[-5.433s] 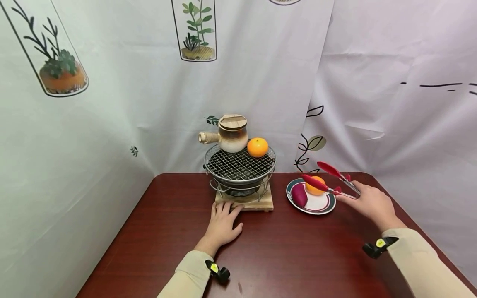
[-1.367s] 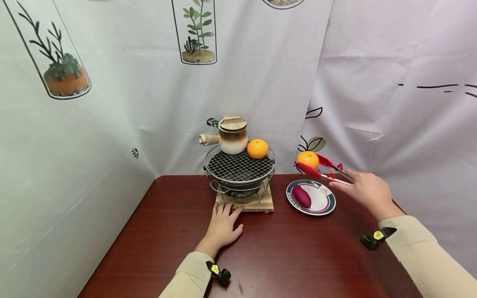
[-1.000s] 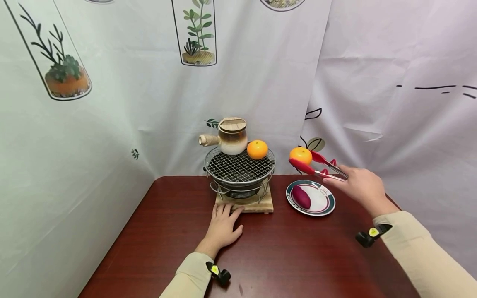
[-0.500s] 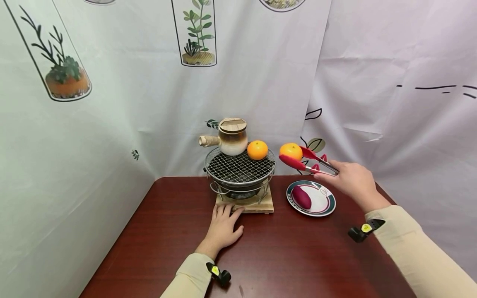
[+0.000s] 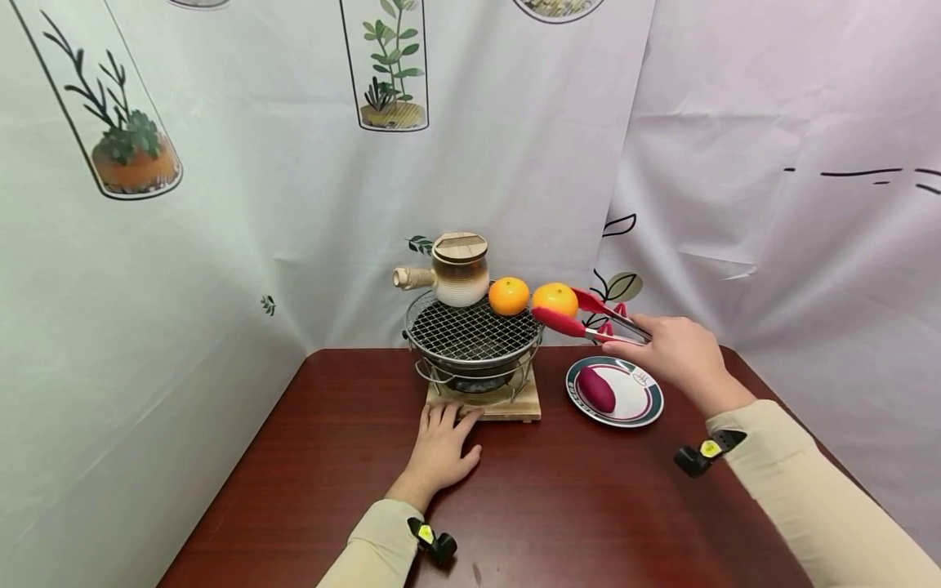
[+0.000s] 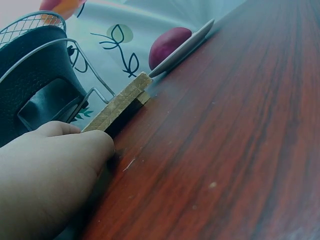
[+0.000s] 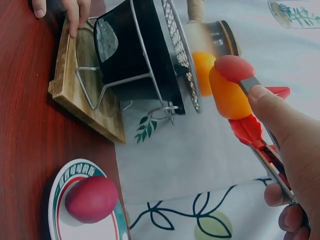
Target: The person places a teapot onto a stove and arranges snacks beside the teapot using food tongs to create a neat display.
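Observation:
My right hand (image 5: 672, 351) grips red-tipped tongs (image 5: 562, 322), which pinch an orange (image 5: 556, 299) at the right rim of the round wire grill (image 5: 474, 331). In the right wrist view this orange overlaps a second orange (image 7: 202, 70). That one sits on the grill beside a clay pot (image 5: 460, 278) with a wooden lid and side handle. The fingers of my left hand (image 5: 435, 453) rest spread on the front edge of the wooden board (image 5: 507, 406) under the grill's stand. Nothing is held in that hand.
Right of the board lies a white plate (image 5: 635, 412) with a green rim. A purple sweet potato (image 5: 596, 389) is on it. All this stands on a dark red wooden table (image 5: 515, 506), with a patterned white cloth (image 5: 309, 180) hanging behind.
The tongs have lifted the orange off the plate and carried it left to the grill's right rim. My left hand has stayed on the board.

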Demonstrator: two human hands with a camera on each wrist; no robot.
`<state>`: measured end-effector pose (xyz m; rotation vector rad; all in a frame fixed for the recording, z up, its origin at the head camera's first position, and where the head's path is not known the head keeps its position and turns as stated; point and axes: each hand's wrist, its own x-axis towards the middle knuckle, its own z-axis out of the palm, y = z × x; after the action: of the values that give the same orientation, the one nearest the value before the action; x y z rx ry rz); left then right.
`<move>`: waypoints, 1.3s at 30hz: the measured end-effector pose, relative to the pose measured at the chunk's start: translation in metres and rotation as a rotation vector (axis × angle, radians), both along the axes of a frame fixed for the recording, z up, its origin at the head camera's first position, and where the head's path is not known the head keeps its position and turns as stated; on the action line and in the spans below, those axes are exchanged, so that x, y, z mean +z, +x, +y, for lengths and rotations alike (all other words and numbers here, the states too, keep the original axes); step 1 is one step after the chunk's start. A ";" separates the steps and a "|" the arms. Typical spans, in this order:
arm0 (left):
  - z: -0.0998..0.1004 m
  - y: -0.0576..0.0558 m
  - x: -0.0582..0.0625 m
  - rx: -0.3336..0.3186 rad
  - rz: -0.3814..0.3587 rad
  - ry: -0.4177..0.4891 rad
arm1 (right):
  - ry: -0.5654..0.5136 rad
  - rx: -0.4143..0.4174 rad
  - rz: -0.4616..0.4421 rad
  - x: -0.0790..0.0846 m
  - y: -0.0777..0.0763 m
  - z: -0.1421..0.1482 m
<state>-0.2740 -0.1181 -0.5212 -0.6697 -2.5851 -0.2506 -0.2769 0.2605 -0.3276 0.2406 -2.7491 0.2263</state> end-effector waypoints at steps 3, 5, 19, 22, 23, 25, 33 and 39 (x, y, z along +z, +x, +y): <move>0.000 0.000 0.000 0.000 0.000 -0.002 | 0.010 0.004 -0.014 0.002 0.001 -0.005; 0.000 0.000 0.000 -0.001 0.001 -0.002 | 0.014 0.005 -0.020 0.004 0.001 -0.008; 0.000 0.001 0.000 -0.002 0.002 0.002 | 0.021 0.050 -0.020 0.010 0.006 -0.029; 0.000 0.001 0.001 -0.003 0.005 0.002 | 0.015 0.067 -0.007 0.009 0.006 -0.033; 0.000 0.001 0.001 -0.002 0.004 0.001 | 0.013 0.073 -0.003 0.008 0.005 -0.034; 0.000 0.001 0.002 -0.003 0.000 0.001 | 0.013 0.079 0.000 0.007 0.005 -0.036; 0.000 0.001 0.002 -0.004 -0.002 0.006 | 0.018 0.088 -0.001 0.006 0.003 -0.047; -0.001 0.002 0.002 -0.006 -0.005 0.009 | 0.035 0.095 -0.017 0.004 0.001 -0.054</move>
<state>-0.2720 -0.1186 -0.5195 -0.6745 -2.5853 -0.2653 -0.2754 0.2062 -0.3233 0.3812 -2.7630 0.2062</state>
